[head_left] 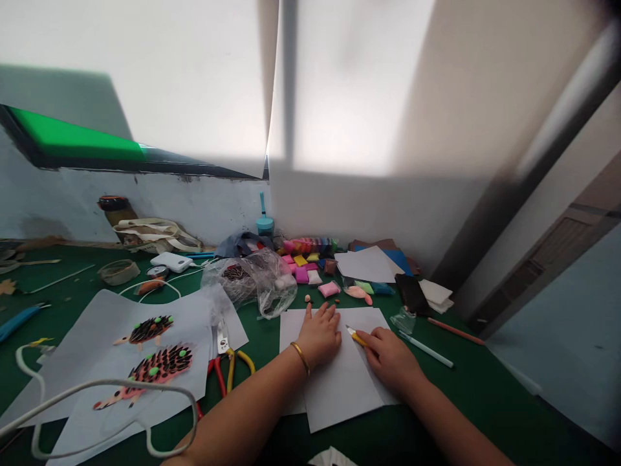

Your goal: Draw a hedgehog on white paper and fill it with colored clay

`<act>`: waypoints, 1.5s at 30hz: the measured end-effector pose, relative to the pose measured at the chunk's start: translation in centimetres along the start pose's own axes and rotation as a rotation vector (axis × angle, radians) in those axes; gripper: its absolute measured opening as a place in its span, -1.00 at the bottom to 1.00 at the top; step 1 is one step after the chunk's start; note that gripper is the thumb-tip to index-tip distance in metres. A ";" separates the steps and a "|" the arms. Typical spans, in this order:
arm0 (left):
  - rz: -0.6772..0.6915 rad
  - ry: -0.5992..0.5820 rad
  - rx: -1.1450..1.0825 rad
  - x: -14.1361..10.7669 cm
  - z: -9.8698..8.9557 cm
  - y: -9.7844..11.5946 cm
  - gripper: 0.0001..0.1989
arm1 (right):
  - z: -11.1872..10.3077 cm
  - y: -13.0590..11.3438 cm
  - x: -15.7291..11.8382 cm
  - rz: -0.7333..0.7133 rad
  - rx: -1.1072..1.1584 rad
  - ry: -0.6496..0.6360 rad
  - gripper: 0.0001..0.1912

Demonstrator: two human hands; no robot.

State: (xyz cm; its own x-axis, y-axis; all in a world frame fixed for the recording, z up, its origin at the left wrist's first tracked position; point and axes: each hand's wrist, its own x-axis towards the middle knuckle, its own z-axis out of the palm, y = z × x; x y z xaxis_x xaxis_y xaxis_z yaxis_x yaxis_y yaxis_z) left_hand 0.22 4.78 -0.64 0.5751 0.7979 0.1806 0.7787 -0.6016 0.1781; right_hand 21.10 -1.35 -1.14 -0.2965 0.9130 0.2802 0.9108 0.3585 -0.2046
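Observation:
My left hand (321,333) lies flat on white paper (334,398), fingers spread, with a gold bangle on the wrist. In my right hand (392,359) is a small yellow utility knife (359,339), its pale pointed tip directed up and left over the sheet. The paper lies in overlapping sheets on the green tabletop, partly hidden under both hands. Just beyond the fingertips of my left hand sit tiny clay bits (307,298). A white pen (427,349) rests to the right of my right hand.
Left are sheets with clay hedgehogs (162,366), a white cable (97,386), pliers (230,375) and scissors (222,338). Behind the paper lie a plastic bag (262,275) and several clay packets (330,288). A dark wallet-like thing (411,292) and a reddish pencil (456,331) are on the right.

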 end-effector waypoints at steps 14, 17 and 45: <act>0.002 -0.054 -0.024 -0.1 0.4 0.1 -0.45 | 0.2 -0.1 0.4 0.025 -0.027 0.012 -0.59; 0.002 -0.054 -0.023 -0.1 0.3 0.2 -0.44 | 0.3 -0.1 0.4 0.030 -0.033 0.015 -0.59; 0.017 -0.028 0.006 -0.1 0.9 0.0 -0.37 | 0.7 0.1 1.7 0.033 -0.065 0.018 -0.58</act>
State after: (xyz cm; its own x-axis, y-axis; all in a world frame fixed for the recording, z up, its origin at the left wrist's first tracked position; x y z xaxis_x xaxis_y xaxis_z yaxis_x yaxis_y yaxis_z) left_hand 0.38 4.73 -1.50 0.5951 0.7882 0.1567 0.7699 -0.6151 0.1699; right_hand 20.51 0.41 -1.33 -0.2608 0.9204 0.2914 0.9370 0.3141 -0.1532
